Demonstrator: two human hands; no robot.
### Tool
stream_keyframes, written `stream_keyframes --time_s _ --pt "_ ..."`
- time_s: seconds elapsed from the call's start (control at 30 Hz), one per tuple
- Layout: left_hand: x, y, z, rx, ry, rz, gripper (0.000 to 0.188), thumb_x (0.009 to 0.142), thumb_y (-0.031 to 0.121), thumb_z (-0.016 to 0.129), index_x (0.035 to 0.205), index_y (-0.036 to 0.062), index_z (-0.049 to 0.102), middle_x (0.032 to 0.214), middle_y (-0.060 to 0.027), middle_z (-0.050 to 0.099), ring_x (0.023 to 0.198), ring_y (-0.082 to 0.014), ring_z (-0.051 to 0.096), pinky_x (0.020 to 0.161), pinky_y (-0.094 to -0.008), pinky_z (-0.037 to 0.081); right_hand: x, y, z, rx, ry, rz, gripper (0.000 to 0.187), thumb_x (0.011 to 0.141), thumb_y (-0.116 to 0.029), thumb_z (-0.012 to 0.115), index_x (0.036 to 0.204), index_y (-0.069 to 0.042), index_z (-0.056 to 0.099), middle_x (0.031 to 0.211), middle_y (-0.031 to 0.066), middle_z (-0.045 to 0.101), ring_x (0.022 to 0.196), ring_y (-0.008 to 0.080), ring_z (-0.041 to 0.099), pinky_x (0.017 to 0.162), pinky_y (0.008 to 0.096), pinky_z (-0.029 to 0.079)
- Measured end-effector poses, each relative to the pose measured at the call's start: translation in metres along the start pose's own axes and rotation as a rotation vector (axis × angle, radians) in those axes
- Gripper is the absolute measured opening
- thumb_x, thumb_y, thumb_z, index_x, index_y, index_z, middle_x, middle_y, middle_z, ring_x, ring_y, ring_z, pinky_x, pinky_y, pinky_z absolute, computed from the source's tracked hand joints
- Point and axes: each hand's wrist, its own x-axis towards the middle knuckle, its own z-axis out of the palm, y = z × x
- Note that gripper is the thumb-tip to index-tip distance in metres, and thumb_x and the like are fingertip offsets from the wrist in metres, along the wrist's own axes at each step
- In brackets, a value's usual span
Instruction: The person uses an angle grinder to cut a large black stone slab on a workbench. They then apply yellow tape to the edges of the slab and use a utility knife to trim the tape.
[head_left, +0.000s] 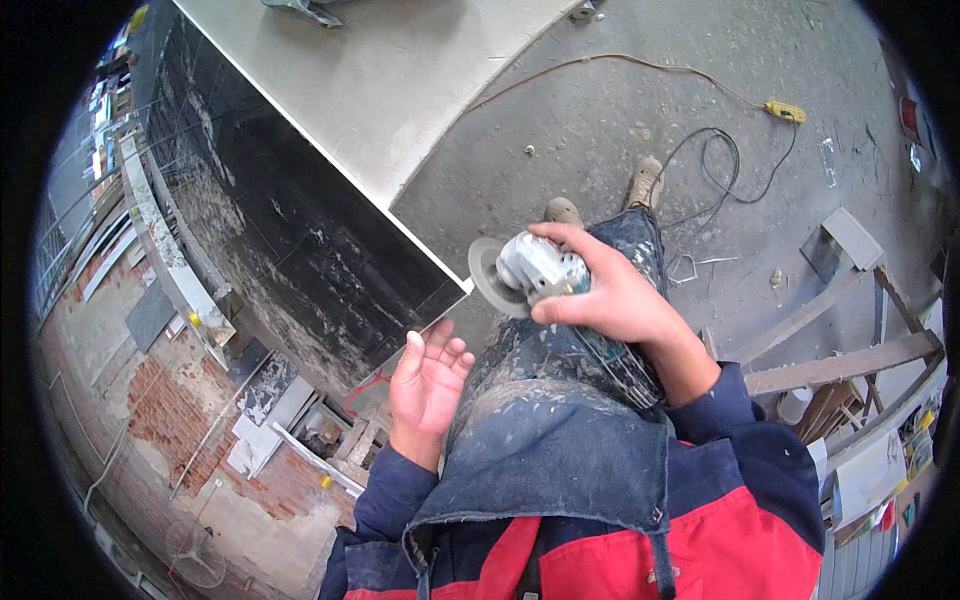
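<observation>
The right hand (615, 295) has its fingers wrapped around the grinder (545, 268), whose disc (484, 277) stands right at the black slab's (300, 210) near corner; whether disc and slab touch cannot be told. The left hand (425, 385) is empty, palm up, fingers loosely curled and parted, just beside the slab's near edge. A white panel (370, 90) adjoins the slab's right edge. A dark cable (738, 165) lies on the floor (590, 120), well right of the slab.
</observation>
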Motion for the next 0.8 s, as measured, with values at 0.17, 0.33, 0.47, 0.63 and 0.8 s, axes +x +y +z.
stream_keyframes --time_s 0.17,0.33,0.47,0.63,0.8 --pt "0.0 0.0 0.001 -0.004 0.052 -0.004 0.031 0.107 0.034 0.051 0.123 0.0092 0.062 0.128 -0.0117 0.067 0.103 -0.0246 0.065 0.092 -0.0446 0.053 -0.013 -0.012 0.005 -0.043 -0.057 -0.02 0.082 0.072 -0.018 0.084 0.144 -0.002 0.05 0.129 0.0155 0.063 0.123 0.024 0.058 0.106 0.0352 0.044" --pt "-0.002 -0.001 0.004 -0.014 0.021 0.006 0.031 0.107 0.034 0.051 0.122 0.0097 0.062 0.127 -0.0114 0.067 0.103 -0.0245 0.065 0.092 -0.0447 0.053 0.015 0.006 0.001 -0.099 0.014 -0.023 0.082 0.071 -0.024 0.083 0.142 0.0 0.05 0.13 0.0193 0.063 0.123 0.0273 0.06 0.105 0.0351 0.044" --pt "-0.001 0.0 0.001 -0.001 0.045 -0.003 0.031 0.107 0.034 0.051 0.122 0.0101 0.063 0.127 -0.0109 0.067 0.103 -0.0241 0.065 0.092 -0.0447 0.053 0.008 -0.005 -0.005 -0.036 0.019 0.007 0.081 0.071 -0.024 0.084 0.141 0.001 0.051 0.13 0.0188 0.063 0.121 0.0265 0.061 0.105 0.0344 0.045" --pt "0.001 -0.001 -0.001 -0.014 0.047 -0.001 0.031 0.107 0.034 0.051 0.123 0.0097 0.062 0.127 -0.0108 0.067 0.103 -0.024 0.065 0.092 -0.0445 0.053 -0.012 -0.014 0.005 -0.073 -0.035 -0.034 0.083 0.07 -0.025 0.083 0.141 0.001 0.05 0.13 0.021 0.063 0.122 0.0303 0.061 0.105 0.0364 0.046" --pt "-0.001 -0.001 0.003 -0.012 0.026 0.003 0.032 0.107 0.034 0.051 0.123 0.0094 0.062 0.127 -0.011 0.067 0.104 -0.0239 0.065 0.092 -0.0445 0.053 0.01 0.0 0.002 -0.109 0.024 -0.06 0.082 0.071 -0.027 0.083 0.14 0.001 0.051 0.129 0.0214 0.064 0.12 0.0309 0.062 0.104 0.0363 0.047"
